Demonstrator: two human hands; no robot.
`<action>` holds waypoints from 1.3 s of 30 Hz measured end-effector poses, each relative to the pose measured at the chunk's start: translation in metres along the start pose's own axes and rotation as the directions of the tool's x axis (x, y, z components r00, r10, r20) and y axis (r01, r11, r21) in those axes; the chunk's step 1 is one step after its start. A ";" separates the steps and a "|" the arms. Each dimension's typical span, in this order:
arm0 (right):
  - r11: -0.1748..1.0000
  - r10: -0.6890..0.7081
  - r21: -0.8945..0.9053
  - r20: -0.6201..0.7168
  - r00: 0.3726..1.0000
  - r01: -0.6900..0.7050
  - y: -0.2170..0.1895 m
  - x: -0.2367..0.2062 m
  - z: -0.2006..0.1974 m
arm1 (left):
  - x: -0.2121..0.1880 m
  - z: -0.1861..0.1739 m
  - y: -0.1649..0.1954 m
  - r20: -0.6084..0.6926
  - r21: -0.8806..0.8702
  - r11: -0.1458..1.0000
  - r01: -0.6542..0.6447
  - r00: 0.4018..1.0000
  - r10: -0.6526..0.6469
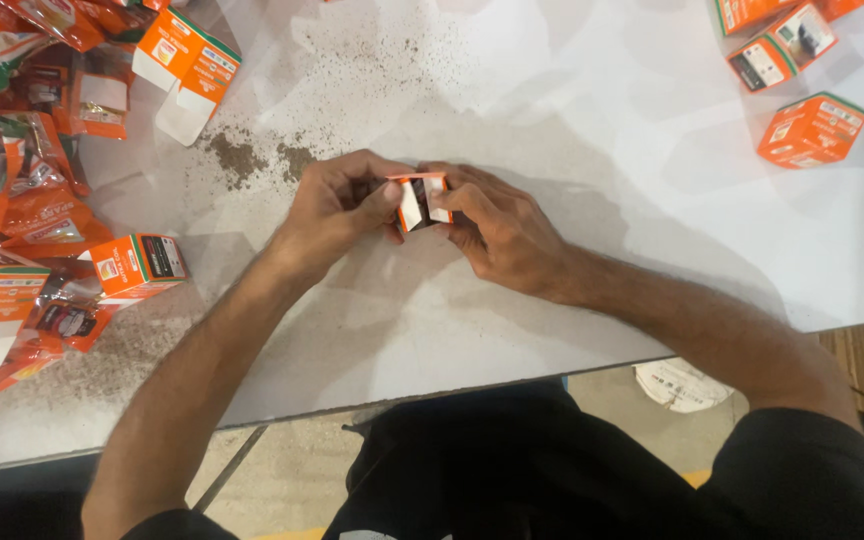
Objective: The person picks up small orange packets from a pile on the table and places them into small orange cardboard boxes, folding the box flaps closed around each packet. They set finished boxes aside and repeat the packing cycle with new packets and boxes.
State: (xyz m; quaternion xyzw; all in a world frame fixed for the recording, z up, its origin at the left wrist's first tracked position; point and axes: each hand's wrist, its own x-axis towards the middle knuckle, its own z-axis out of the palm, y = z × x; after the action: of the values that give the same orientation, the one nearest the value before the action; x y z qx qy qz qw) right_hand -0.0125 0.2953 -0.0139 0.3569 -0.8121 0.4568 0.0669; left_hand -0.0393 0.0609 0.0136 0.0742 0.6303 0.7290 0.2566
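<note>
Box: I am holding a small orange and white carton [422, 200] between both hands, just above the middle of the white table [572, 130], a little nearer its near edge.
Axis: its long axis is running left to right, roughly along the near edge; the white flaps are facing up toward me, the ends pointing into my palms.
Left hand: my left hand [337, 205] is gripping the carton's left end, thumb pressing on top, fingers curled closed around it.
Right hand: my right hand [497, 232] is pinching the right end, fingers folded tightly over it.
Left edge: a heap of orange packets [22, 150] is lying there, with a closed orange box [137, 265] beside it.
Far right corner: more orange boxes [812, 130] are sitting well apart from my hands.
</note>
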 end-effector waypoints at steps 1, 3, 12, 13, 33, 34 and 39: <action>1.000 -0.014 -0.003 -0.007 1.000 0.014 0.000 0.000 0.001 | 0.000 0.000 0.000 -0.045 0.035 0.999 0.024 0.999 -0.022; 0.998 -0.062 -0.022 -0.022 0.998 0.061 0.002 0.000 0.003 | 0.001 0.003 -0.002 -0.137 0.108 0.993 0.057 0.990 -0.042; 0.982 0.085 0.164 0.031 0.996 -0.089 0.009 -0.009 0.003 | -0.011 0.017 -0.010 0.279 0.759 0.302 -0.577 0.707 0.650; 0.985 0.088 0.148 0.042 0.995 -0.093 0.008 -0.010 0.003 | -0.014 0.015 -0.010 0.340 0.773 0.228 -0.592 0.690 0.639; 0.998 0.055 0.030 0.089 0.995 -0.058 0.004 -0.008 0.001 | -0.026 0.015 -0.029 0.410 0.820 0.071 -0.568 0.670 0.619; 0.999 0.037 0.020 0.080 0.996 -0.039 0.006 -0.008 0.002 | -0.027 0.016 -0.030 0.443 0.833 0.002 -0.554 0.669 0.597; 0.997 -0.054 -0.048 0.048 0.997 0.056 0.009 -0.014 0.011 | -0.029 0.023 -0.038 0.491 0.850 -0.112 -0.514 0.699 0.519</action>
State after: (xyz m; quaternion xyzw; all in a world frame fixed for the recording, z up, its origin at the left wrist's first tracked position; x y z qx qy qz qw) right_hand -0.0059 0.2972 -0.0323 0.3879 -0.8142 0.4263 0.0693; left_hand 0.0066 0.0704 -0.0121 0.4559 0.8560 0.1838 -0.1601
